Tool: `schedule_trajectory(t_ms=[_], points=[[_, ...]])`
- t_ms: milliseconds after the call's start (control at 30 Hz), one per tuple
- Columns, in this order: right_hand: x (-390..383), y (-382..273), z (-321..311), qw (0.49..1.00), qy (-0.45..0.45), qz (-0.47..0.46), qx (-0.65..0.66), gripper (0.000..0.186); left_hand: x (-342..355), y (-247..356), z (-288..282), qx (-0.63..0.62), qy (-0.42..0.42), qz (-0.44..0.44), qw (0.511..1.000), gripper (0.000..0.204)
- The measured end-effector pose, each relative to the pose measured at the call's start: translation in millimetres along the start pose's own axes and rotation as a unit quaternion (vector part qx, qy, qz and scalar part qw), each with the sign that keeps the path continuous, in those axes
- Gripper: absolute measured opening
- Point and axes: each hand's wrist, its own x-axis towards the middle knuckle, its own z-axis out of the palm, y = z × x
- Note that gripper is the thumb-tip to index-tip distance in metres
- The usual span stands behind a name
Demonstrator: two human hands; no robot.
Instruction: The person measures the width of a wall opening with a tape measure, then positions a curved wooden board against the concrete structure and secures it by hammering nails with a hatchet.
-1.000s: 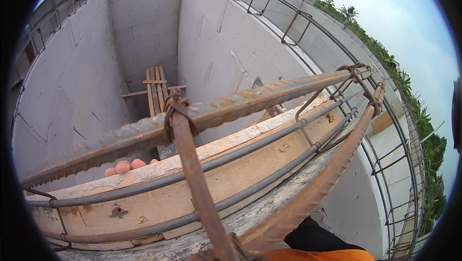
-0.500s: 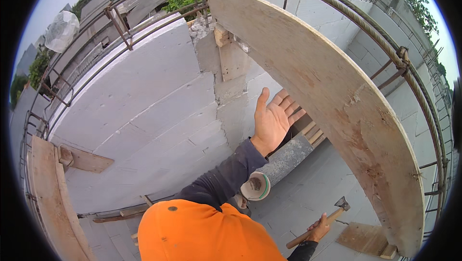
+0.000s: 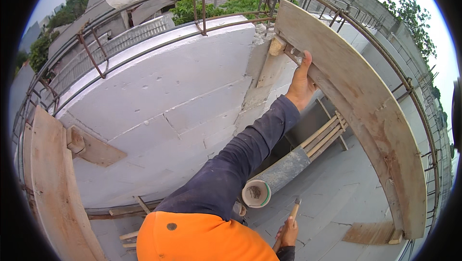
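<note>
Along the right runs a long plywood board (image 3: 353,80), standing on edge and bowed by the lens. My left hand (image 3: 301,85) grips its lower edge near the far end, thumb on the near side and most fingers hidden behind. Just beyond the thumb, a small wood block (image 3: 277,46) sits against a short upright plank (image 3: 267,71). Low in the picture my right hand (image 3: 289,232) is closed round the wooden handle of a hammer (image 3: 295,209), its head pointing up and away. That hand touches nothing else.
A pale block wall (image 3: 163,83) stands ahead, with steel rebar (image 3: 144,44) along its top. At left is another board (image 3: 55,174) with a block and short plank (image 3: 98,150). Below are a white bucket (image 3: 256,193), a grey plank (image 3: 288,167) and wooden poles (image 3: 322,138).
My left hand, open before, has moved up and forward and closed on the board's lower edge. My right hand with the hammer has shifted left and lower. The view has turned.
</note>
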Motion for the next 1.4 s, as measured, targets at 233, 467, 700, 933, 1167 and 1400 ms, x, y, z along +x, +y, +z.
schedule_trajectory(t_ms=[233,467,700,933,1167,1400], points=[[-31,-56,38,0.963,0.038,-0.261,-0.047,0.039,8,-9,-14,-0.041,-0.022,-0.017,0.999,0.107],[-73,-216,58,0.924,0.036,-0.355,-0.133,0.057,15,-5,-35,-0.096,-0.087,-0.019,0.991,0.102],[-79,-328,82,0.685,0.176,-0.578,-0.407,0.052,24,-8,-43,-0.122,-0.095,0.005,0.988,0.1],[-73,-359,87,0.622,0.263,-0.562,-0.478,0.058,29,-12,-45,-0.139,-0.083,-0.002,0.987,0.087],[-71,-356,102,0.627,0.257,-0.557,-0.48,0.054,23,-5,-43,-0.097,-0.091,0.005,0.991,0.104],[-65,-355,104,0.628,0.271,-0.571,-0.453,0.048,34,-20,-54,-0.065,-0.035,-0.014,0.997,0.097]])
